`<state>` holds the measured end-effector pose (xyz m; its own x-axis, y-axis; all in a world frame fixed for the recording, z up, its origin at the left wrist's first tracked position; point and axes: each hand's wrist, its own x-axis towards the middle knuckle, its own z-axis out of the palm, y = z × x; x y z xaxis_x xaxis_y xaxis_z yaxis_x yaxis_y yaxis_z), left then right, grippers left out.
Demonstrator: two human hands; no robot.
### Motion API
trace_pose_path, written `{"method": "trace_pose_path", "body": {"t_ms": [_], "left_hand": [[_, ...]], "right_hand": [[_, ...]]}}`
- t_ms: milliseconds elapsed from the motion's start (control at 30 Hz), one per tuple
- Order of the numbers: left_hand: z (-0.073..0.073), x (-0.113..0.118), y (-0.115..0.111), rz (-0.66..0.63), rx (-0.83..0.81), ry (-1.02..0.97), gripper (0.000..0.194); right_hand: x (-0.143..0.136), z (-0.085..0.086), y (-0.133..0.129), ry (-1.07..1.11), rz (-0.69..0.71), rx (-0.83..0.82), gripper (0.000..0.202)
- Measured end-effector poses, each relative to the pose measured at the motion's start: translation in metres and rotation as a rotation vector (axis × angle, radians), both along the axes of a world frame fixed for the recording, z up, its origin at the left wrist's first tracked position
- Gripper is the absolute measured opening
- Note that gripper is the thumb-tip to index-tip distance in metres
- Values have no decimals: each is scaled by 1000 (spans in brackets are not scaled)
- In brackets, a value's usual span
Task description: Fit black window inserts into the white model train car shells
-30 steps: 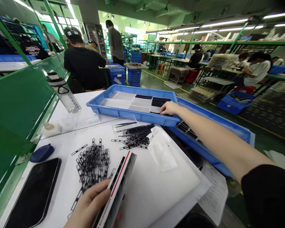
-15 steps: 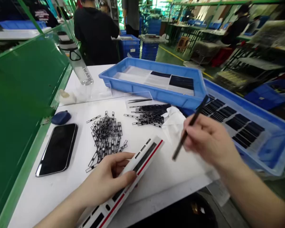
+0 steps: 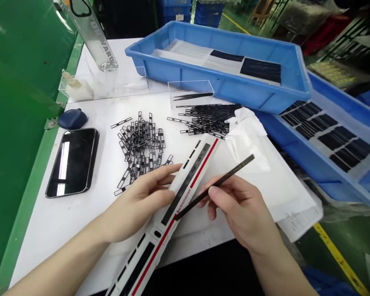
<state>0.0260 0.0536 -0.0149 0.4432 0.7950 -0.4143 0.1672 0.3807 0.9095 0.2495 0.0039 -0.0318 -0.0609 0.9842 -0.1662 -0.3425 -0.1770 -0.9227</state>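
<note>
My left hand (image 3: 138, 205) grips a white model train car body (image 3: 165, 230) with a red stripe, "Bordrestaurant" lettering and window openings. The body slants from the bottom edge up toward the right. Its thumb presses on the near side; the other fingers go behind. Pinched between thumb and fingers of my right hand (image 3: 237, 205) is a long dark window strip (image 3: 230, 174). The strip's lower end meets the car side by the red stripe; I cannot tell whether it touches. Left of the body lies a heap of black-framed window strips (image 3: 142, 144).
Another pile of dark strips (image 3: 209, 117) lies below a blue tray (image 3: 216, 74), near tweezers (image 3: 193, 96) and crumpled white tissue (image 3: 245, 131). A second blue tray (image 3: 357, 168) is at right. A phone (image 3: 72, 162), blue object (image 3: 72, 119) and bottle (image 3: 95, 41) stand left.
My right hand has moved left and down, bringing the dark strip to the car body's side. My left hand still holds the body. The view has tilted downward.
</note>
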Motion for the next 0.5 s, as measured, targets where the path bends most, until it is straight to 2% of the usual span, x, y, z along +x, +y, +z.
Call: {"method": "trace_pose_path", "body": {"t_ms": [133,233,400,500], "left_hand": [[1,-1,1,-102,-73,-187,55],[4,1,4,-148,-59,-170,45],[6,1,7,-113,-19,-58,51],[6,1,7,-120,-67,-108,58]], "right_hand": [[-1,-1,0,16,-15,-26,3],[2,0,-3,-40,-20,8,7],[18,11,-7,-300,43,186,27],[33,22,-7,-464,122,270,36]]}}
